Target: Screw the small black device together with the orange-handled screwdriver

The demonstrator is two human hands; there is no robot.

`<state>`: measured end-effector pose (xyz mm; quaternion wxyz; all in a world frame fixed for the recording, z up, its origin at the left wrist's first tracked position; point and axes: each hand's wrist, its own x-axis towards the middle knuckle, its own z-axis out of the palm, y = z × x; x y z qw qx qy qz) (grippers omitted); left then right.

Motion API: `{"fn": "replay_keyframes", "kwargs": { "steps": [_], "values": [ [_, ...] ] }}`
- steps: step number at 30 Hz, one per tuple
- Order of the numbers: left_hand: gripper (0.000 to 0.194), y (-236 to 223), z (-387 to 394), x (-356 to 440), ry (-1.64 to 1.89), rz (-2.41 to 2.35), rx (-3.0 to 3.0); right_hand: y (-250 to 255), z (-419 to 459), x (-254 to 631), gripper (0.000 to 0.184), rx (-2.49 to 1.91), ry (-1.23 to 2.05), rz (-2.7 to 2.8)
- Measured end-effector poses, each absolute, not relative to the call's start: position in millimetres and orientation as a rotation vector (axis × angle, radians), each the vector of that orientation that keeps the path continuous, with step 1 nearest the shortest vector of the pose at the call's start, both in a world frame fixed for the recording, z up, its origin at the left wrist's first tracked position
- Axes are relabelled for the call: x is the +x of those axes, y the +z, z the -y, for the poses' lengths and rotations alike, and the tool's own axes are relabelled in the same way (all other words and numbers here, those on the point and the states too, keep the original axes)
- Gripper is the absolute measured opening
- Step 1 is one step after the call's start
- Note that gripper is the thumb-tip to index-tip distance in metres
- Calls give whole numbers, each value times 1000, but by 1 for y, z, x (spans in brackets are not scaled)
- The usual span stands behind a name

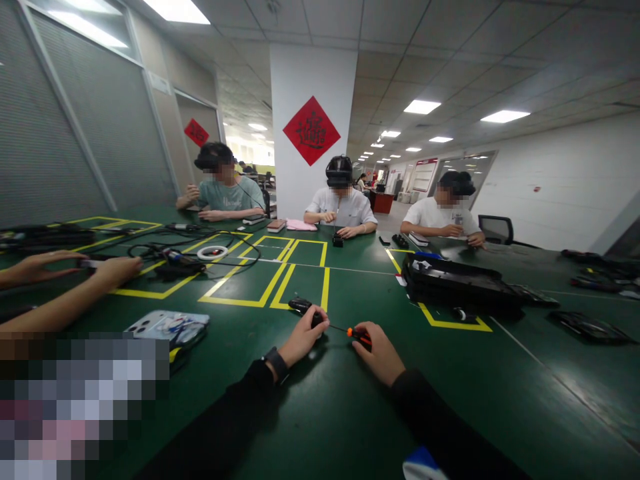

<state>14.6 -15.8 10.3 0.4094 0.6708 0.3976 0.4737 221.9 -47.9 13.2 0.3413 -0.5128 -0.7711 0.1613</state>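
In the head view, my right hand (377, 350) is closed around the black and orange handle of a screwdriver (361, 339). Its thin shaft points left, and the tip ends at or behind the fingers of my left hand (301, 337). Those fingers are closed on a small, dark, elongated device (300, 305), whose far end sticks out beyond them. The device's exact kind is too small to make out, and my fingers cover its near part. Both hands are low over the green table (320, 413), a short gap apart.
Left of me, another person's hands (117, 270) hold a dark object. A phone (170, 327) lies nearer. Cables and a white ring (212, 253) are farther off. A large black casing (457, 283) lies to the right. Three people sit across the table.
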Motion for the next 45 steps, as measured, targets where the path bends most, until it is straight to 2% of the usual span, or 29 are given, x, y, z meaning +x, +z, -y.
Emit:
{"fn": "replay_keyframes", "kwargs": {
  "steps": [12,16,23,30,45],
  "values": [
    [17,11,15,15,1194,-1023,1667,12,46,223,20,-1331,439,2005],
    [15,10,15,14,1199,-1003,1685,10,46,223,25,-1327,453,1992],
    [15,10,15,14,1202,-996,1685,15,46,223,19,-1308,353,2044],
    [19,6,12,13,1228,-1001,1659,21,51,222,17,-1269,471,2007],
    [19,3,10,12,1234,-948,1659,25,52,223,17,-1215,469,1974]
  ]
}}
